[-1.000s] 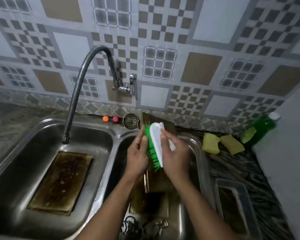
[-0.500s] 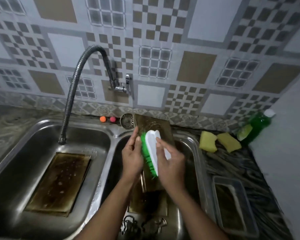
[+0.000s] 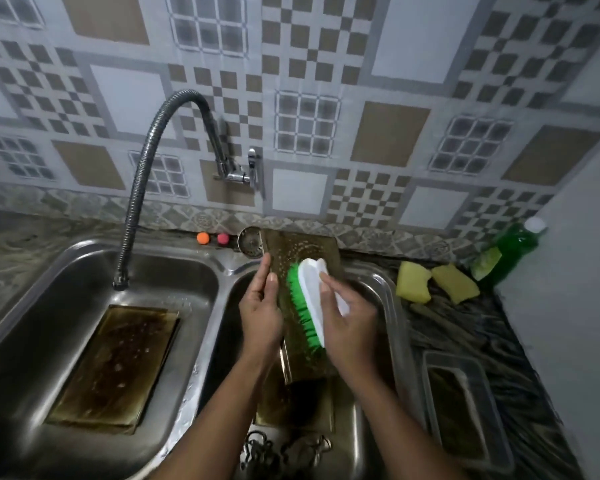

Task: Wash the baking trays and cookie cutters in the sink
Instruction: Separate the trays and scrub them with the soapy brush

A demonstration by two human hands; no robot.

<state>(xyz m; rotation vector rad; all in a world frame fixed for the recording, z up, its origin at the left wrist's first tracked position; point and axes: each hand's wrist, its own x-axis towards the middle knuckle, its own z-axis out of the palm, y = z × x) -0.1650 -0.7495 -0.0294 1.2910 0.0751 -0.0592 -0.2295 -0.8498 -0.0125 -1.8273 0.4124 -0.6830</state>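
Note:
A stained baking tray [image 3: 300,249] leans upright in the right sink basin [image 3: 383,282], its top against the back rim. My left hand [image 3: 260,310] grips its left edge. My right hand [image 3: 349,315] holds a white scrub brush [image 3: 312,292], its green bristles pressed on the tray's face. A second tray [image 3: 295,400] lies flat under it on the basin floor. Another stained tray [image 3: 113,363] lies flat in the left basin [image 3: 32,282]. Several dark wire cookie cutters [image 3: 281,448] sit at the right basin's near end.
A flexible steel tap [image 3: 146,164] hangs over the left basin. Two yellow sponges [image 3: 433,285] and a green soap bottle [image 3: 510,254] sit on the counter at right. A clear container [image 3: 465,410] lies near the front right. A strainer [image 3: 252,240] and two small balls [image 3: 212,238] rest on the back rim.
The brush has slid a little up the tray's face under my right hand. My left hand keeps hold of the tray's edge.

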